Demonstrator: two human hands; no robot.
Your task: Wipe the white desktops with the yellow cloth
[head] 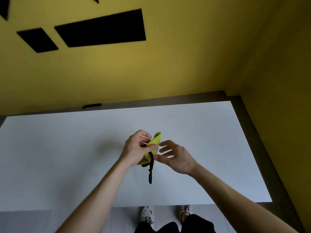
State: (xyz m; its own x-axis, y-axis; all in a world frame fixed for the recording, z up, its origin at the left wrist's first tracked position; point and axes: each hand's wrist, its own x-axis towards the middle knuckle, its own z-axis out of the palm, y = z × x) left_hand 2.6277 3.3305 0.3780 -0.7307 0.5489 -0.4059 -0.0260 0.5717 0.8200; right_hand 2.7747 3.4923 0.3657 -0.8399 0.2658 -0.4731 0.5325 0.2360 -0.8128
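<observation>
Bunched yellow cloth (pixel 155 140) above white desktop (pixel 67 157)

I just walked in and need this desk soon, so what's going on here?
A person stands at the white desktop and holds a bunched yellow cloth in the left hand, above the surface. A black strap dangles from the cloth. The right hand is open beside it with its fingers spread. The cloth is not down on the desk, so no wiping stroke is under way at this moment.
</observation>
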